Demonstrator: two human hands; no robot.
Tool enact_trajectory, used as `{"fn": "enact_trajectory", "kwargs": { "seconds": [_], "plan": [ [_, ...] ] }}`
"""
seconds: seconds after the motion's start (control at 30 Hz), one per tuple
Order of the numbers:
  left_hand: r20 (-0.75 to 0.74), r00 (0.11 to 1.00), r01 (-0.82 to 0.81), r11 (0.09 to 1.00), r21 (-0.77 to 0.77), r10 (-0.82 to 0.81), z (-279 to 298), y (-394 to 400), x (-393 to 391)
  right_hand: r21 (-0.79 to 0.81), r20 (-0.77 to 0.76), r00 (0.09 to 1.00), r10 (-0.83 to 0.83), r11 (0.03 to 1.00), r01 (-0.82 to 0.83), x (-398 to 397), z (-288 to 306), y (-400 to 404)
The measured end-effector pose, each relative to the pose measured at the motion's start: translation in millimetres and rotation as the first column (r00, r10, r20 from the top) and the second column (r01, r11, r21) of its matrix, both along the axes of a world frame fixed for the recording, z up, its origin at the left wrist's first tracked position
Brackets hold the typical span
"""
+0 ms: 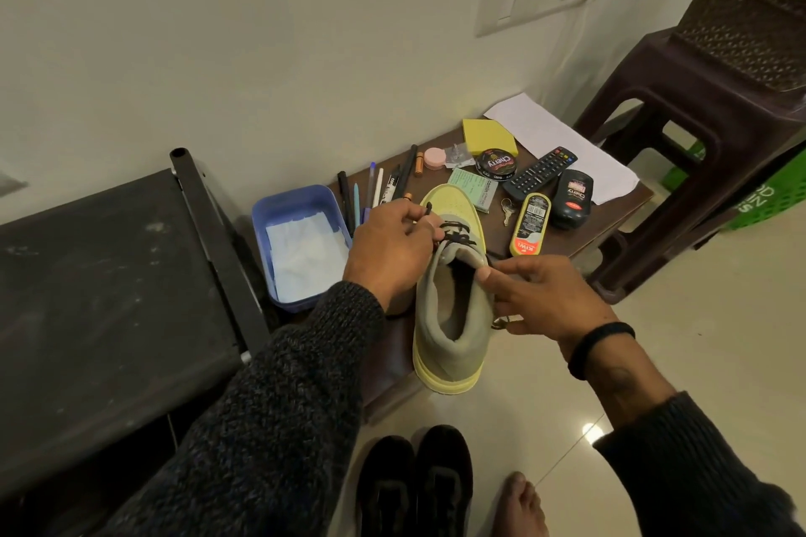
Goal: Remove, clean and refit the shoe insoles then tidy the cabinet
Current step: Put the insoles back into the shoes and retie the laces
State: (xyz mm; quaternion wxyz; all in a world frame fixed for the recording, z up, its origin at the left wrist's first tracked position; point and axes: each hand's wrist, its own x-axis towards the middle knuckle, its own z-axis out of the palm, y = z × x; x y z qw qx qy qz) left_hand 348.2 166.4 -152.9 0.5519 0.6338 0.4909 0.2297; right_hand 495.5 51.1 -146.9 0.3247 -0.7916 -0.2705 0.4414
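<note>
Shoe [449, 301] overhangs table edge [392, 397]; left grip [392, 249] apparently pinches lace, right [541, 301] collar.

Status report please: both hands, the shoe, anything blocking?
Left hand pinching laces. Right hand gripping collar of yellow shoe. Polish bottle close beside; nothing blocking.

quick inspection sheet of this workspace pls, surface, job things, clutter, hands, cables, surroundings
surface: low brown table, crowded.
job's things: yellow-grey shoe on the table, heel toward the camera; insole not visible.
clutter: blue tray with white paper, pens, remote, polish tin, two polish bottles.
grippers: left hand pinches the laces; right hand pinches the collar.
cables: white cable from wall socket.
surroundings: black cabinet, brown stool, black shoes on floor.
</note>
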Motion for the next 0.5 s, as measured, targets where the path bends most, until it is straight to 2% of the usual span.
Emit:
{"fn": "enact_trajectory", "kwargs": {
  "seconds": [0.17, 0.3, 0.5],
  "plan": [
    [0.012, 1.0, -0.018, 1.0, -0.011, 0.019, -0.3, 0.1, -0.8, 0.049, 0.038, 0.998, -0.044, 0.998, 0.042, 7.2, 7.4, -2.8],
    [0.032, 0.999, -0.025, 0.998, -0.057, 0.027, 1.1, 0.5, -1.2, 0.077, 0.177, 0.982, -0.059, 0.996, 0.046, 9.4, 3.5, -5.3],
    [0.04, 0.997, -0.062, 0.986, -0.152, 0.069, 6.6, 1.1, -1.0, 0.298, 0.097, 0.96, -0.264, 0.928, 0.225, 7.0, 2.2, -2.3]
  ]
}}
